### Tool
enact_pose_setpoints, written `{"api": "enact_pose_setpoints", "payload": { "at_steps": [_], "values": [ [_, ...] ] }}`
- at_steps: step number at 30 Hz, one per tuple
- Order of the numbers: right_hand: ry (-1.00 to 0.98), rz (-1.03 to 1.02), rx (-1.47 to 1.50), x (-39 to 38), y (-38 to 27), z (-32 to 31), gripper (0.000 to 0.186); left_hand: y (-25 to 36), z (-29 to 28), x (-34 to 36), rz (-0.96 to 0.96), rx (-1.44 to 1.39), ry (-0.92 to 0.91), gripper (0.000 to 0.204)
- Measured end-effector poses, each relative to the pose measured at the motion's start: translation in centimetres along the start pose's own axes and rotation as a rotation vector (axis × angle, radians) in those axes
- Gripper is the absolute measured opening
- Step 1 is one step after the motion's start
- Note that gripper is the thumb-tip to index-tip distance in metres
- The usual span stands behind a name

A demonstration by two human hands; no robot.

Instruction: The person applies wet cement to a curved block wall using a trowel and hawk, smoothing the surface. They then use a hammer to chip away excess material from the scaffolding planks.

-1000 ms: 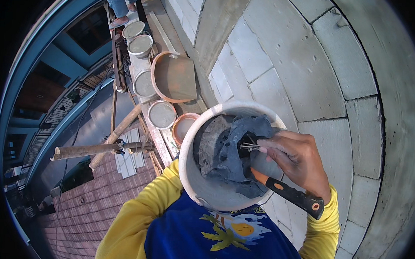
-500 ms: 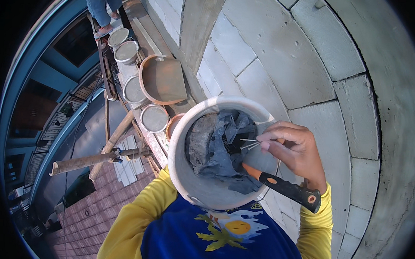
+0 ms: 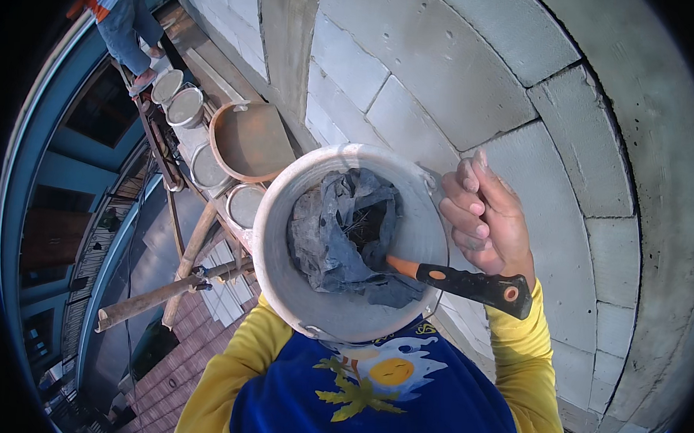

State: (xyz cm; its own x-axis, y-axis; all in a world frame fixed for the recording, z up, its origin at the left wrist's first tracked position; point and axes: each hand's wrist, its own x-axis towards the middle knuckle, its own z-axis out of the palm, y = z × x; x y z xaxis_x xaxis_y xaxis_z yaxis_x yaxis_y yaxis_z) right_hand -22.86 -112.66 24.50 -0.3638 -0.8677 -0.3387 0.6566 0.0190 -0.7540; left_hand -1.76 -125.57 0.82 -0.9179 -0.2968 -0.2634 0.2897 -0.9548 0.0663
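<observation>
A whitish bucket (image 3: pixel 270 290) is in front of my chest. Inside it lies a crumpled dark grey plastic bag (image 3: pixel 316 223), its mouth open on thin nails (image 3: pixel 356 226). A tool with a black-and-orange handle (image 3: pixel 475 288) leans out over the right rim; its head is hidden in the bucket. Just outside that rim, my right hand (image 3: pixel 490 211) is raised with the palm turned up and the fingers curled in. Whatever those fingers hold is hidden. My left sleeve runs behind the bucket, which covers my left hand.
A pale block wall (image 3: pixel 446 74) rises close on the right. Along a plank walkway to the left stand several mortar-filled buckets (image 3: pixel 210 166) and a wide orange tub (image 3: pixel 250 139). Bamboo poles (image 3: pixel 150 301) cross below. Another person (image 3: pixel 123 29) stands at the far left end.
My right hand has drawn up and away from the bag and turned palm up; the nails pinched in its fingertips no longer show. The bucket sits further left in view.
</observation>
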Motion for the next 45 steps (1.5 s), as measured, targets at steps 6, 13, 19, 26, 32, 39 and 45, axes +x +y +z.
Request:
{"api": "enact_pose_setpoints", "payload": {
  "at_steps": [6, 13, 19, 26, 32, 39, 45],
  "values": [
    [-0.178, -0.482, -0.718, -5.9, -2.0, -4.6, 0.094, 0.1, 0.0, -0.1, -0.004, 0.0, 0.0, 0.076],
    [-0.407, -0.518, -2.052, -5.6, -8.2, 5.7, 0.053, 0.6, -0.1, -1.3, 0.011, 0.033, 0.011, 0.078],
    [-0.554, 0.053, -3.081, -6.1, -3.5, 10.0, 0.022, -0.2, -0.1, -0.7, -0.024, 0.008, -0.01, 0.08],
    [-0.31, -0.116, -2.876, -6.8, -3.2, 5.3, 0.016, 0.0, 0.0, 0.1, -0.034, -0.006, -0.03, 0.082],
    [0.017, 0.04, -2.361, -10.0, -10.4, 4.9, 0.028, 0.6, 0.2, -0.4, -0.014, -0.01, -0.042, 0.084],
    [-0.066, 0.043, -1.079, -12.1, -3.0, -5.4, 0.036, 0.0, 1.3, 1.3, -0.007, -0.009, -0.092, 0.086],
    [-0.098, -0.384, -0.925, -10.7, 3.6, -3.4, 0.031, 1.6, 5.9, 3.7, 0.15, -0.065, -0.187, 0.089]
  ]
}}
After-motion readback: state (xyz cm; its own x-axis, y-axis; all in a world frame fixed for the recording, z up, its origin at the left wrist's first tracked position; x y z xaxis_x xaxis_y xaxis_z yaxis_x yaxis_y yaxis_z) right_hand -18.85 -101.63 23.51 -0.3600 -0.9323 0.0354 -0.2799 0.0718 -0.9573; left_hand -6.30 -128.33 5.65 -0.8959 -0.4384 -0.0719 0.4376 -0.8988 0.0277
